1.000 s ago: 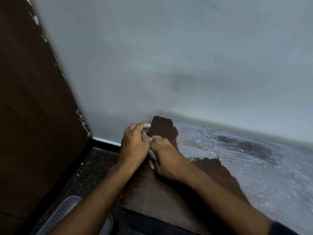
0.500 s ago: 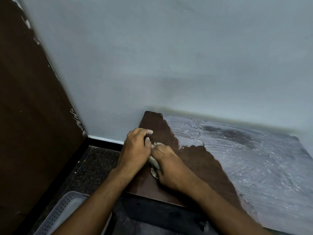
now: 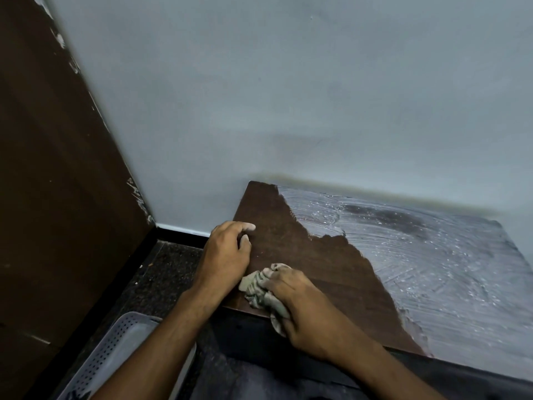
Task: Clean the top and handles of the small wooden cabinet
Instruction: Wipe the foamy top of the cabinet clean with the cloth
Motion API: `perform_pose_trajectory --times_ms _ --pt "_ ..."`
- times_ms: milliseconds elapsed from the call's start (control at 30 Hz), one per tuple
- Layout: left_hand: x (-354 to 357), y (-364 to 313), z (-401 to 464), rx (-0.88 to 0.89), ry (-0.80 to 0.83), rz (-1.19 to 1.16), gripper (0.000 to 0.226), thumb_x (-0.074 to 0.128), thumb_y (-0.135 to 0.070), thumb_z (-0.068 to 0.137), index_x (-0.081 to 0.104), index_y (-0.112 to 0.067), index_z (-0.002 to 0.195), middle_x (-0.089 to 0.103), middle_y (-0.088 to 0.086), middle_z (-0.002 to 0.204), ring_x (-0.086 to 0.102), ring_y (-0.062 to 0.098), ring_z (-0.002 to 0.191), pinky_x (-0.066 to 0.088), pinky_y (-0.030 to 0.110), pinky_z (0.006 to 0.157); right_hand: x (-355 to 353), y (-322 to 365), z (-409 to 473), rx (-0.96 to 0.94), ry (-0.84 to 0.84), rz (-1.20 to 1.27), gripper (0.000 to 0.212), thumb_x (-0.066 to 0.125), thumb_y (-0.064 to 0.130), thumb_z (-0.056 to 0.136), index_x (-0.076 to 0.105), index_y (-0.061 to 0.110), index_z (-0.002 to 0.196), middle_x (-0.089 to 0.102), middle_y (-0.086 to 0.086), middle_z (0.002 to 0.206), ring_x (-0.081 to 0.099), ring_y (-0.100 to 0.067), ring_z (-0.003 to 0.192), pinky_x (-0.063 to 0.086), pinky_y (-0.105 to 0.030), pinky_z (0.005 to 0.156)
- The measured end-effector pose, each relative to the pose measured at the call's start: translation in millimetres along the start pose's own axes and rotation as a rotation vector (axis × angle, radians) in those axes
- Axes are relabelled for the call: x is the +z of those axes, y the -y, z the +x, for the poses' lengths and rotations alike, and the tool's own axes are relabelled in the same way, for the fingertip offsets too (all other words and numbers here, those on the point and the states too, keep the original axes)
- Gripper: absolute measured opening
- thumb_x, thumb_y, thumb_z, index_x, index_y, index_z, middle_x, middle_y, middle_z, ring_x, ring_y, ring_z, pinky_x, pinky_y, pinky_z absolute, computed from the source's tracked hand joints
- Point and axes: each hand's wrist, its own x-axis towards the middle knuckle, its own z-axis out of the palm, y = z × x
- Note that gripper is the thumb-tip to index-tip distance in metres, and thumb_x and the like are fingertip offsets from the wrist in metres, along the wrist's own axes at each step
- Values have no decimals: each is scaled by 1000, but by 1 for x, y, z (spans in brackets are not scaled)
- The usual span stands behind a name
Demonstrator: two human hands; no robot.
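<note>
Far left of the frame: a dark wooden panel (image 3: 52, 197). Lower left: a perforated grey basket (image 3: 115, 353) on the speckled floor (image 3: 161, 272). Centre: the left hand (image 3: 226, 256), fingers loosely curled and grasping nothing, rests on the left edge of the cabinet top (image 3: 288, 235). Just right of it, the right hand (image 3: 305, 307) clenches a crumpled grey cloth (image 3: 259, 290) against the top near its front edge. Right: the top against the pale wall (image 3: 288, 96), its bare brown strip beside a whitish streaked film (image 3: 432, 269).
</note>
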Motion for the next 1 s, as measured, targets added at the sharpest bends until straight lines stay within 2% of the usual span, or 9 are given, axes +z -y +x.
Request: perform_pose_trajectory --times_ms 67,167,333,433,533,633,700,800,1000 --pt "-2 2 -4 -7 -1 0 27 56 -8 91 70 -19 110 66 -6 114 56 10 112 44 26 99 -3 -10 7 16 15 5 37 50 21 85 62 13 120 61 -4 125 49 -15 120 25 -17 115" --pt "-5 4 -8 -21 6 27 27 56 -7 90 70 -17 110 67 -3 113 57 13 112 43 24 99 -11 -31 50 121 -17 -29 19 58 14 89 65 10 106 63 -8 110 55 -23 106 41 -28 101" --pt "-15 10 -12 -34 -19 65 28 56 -9 90 70 -19 112 67 -3 115 57 14 113 39 21 99 -7 -46 103 300 -137 -109 37 61 17 90 60 10 126 58 -9 123 49 -27 119 38 -33 106" --pt "-16 11 -10 -29 -47 65 28 56 -8 90 69 -17 112 67 -1 115 57 16 113 42 25 100 7 -22 85 89 -145 -37 21 59 10 87 68 12 105 65 -8 107 55 -24 104 40 -31 99" --pt "-15 9 -8 -21 -47 40 29 54 -6 91 69 -16 113 67 -1 117 57 15 114 45 31 102 12 -11 58 -89 7 9 25 56 14 87 65 13 110 65 -5 112 55 -20 110 38 -26 104" --pt "-19 8 -9 -17 -33 54 29 55 -5 90 69 -15 113 67 0 116 57 16 113 44 28 101 -2 -34 78 11 -17 46 25 63 10 84 69 18 107 66 -3 108 56 -16 105 37 -17 93" --pt "-25 11 -14 -31 -41 72 30 55 -4 90 69 -14 115 66 1 117 57 16 114 42 25 100 -8 -52 104 173 -79 -4 28 65 13 86 66 14 114 63 -7 113 55 -22 110 39 -21 90" --pt "-31 21 -22 -121 -25 120 34 55 -6 91 65 -10 124 63 5 127 55 20 121 36 22 102 3 -55 130 301 -78 -69 47 63 19 88 55 10 134 55 -11 129 46 -29 123 40 -33 104" --pt "-27 31 -23 -271 -12 73 33 54 -8 93 67 -11 123 68 7 124 60 21 118 37 18 96 20 -31 119 21 34 -54 27 59 16 85 62 12 111 61 -7 112 52 -23 109 42 -33 102"
